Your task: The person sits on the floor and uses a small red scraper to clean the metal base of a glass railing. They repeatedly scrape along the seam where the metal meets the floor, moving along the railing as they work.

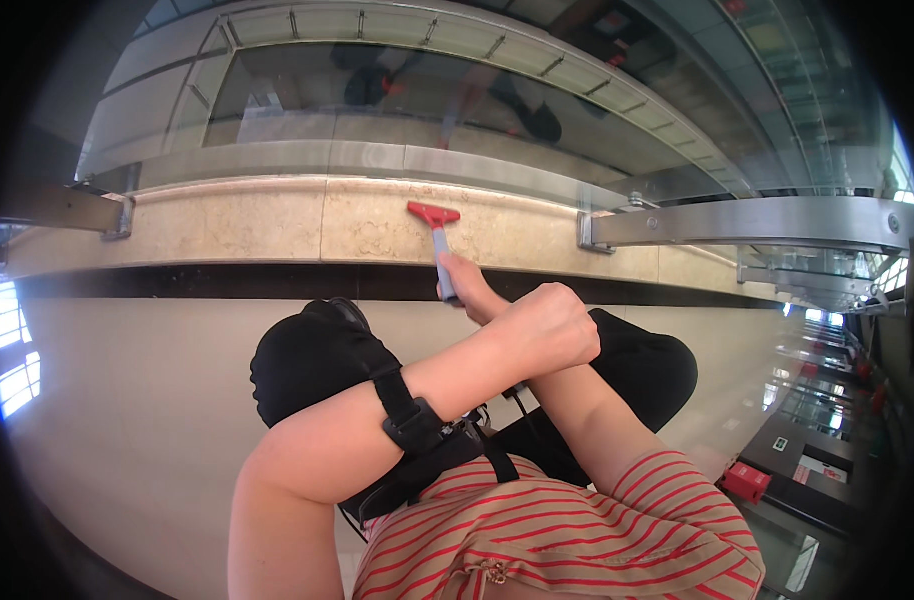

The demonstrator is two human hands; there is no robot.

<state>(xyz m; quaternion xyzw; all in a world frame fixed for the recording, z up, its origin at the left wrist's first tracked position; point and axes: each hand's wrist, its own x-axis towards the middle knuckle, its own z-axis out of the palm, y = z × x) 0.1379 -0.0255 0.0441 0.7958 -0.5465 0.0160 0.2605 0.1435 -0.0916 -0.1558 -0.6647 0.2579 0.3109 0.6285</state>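
My right hand (471, 286) is wrapped round the grey handle of a scraper (440, 240). The scraper's wide red head points away from me, over the beige stone ledge (257, 222); I cannot tell whether its blade touches the stone. Rough, mottled marks show on the ledge around the head. My left arm crosses over my right forearm, and my left hand (552, 325) is closed in a fist above it. The curled fingers of that fist face away, so anything inside is hidden.
Beyond the ledge rises a glass panel (377, 160) with reflections. Metal rail brackets flank me, one at left (82, 210) and one at right (737, 222). A dark strip (207, 281) runs below the ledge, above the pale floor (137, 400). A red box (746, 481) is at lower right.
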